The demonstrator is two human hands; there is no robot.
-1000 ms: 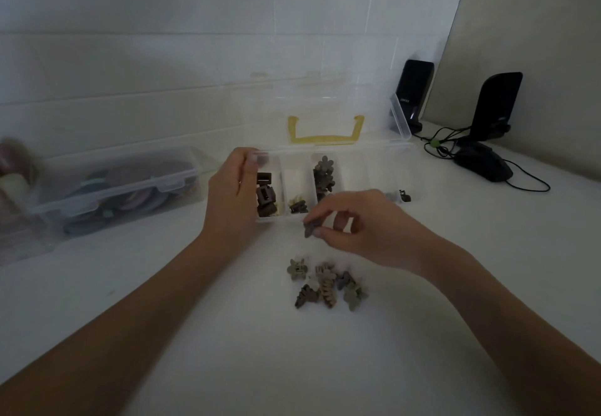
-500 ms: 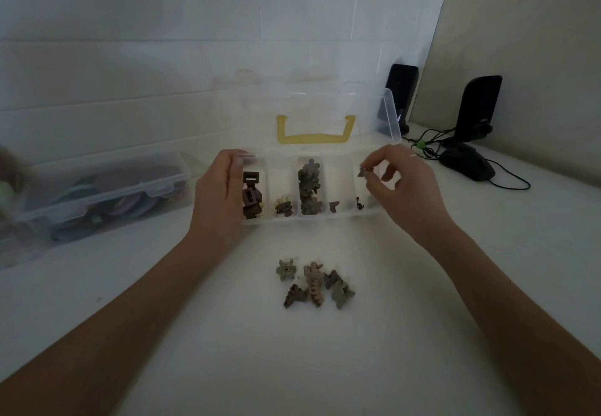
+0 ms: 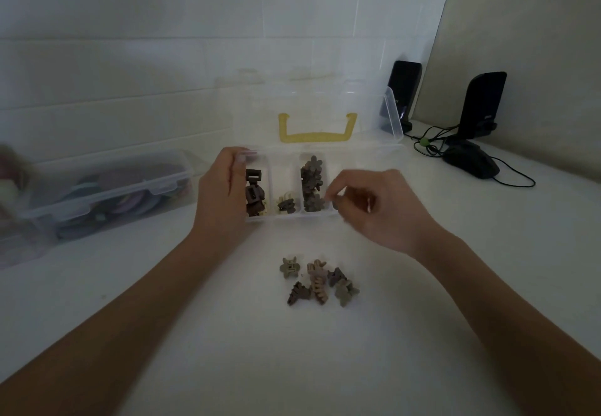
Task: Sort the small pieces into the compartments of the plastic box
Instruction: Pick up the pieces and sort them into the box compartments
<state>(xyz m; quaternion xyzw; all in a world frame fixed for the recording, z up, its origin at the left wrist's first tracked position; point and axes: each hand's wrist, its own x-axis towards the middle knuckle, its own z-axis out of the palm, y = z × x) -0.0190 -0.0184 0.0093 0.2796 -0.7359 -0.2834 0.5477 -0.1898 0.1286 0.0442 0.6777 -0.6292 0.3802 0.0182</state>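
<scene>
Left hand [image 3: 224, 197] has its grip clamped on the left end of the clear plastic box [image 3: 292, 217], fingers curled over the far corner, palm against the side wall, forearm running in from the lower left. Right hand [image 3: 380, 207] hovers over the box's right half with fingers curled in and thumb close to the fingertips; whether that grip pinches a piece, I cannot tell, it is blurred. Inside the box: dark brown rectangular clips [image 3: 254, 193] stacked in the leftmost compartment, a couple of small pale pieces [image 3: 286, 205] at the near end of the next one, dark flower-shaped pieces [image 3: 311, 184] filling the third. The rest is hidden behind the right hand. The box lid [image 3: 390, 113] stands open behind, yellow handle [image 3: 317, 129] showing through it. The loose pile of small pieces [image 3: 317, 282] lies on the white surface [image 3: 227, 350], near the box, between the two forearms. Far left, a second clear container [image 3: 107, 184] holds round coloured items, blurred. Back right, two black speakers [image 3: 481, 103] and a black mouse [image 3: 470, 163] with cables.
</scene>
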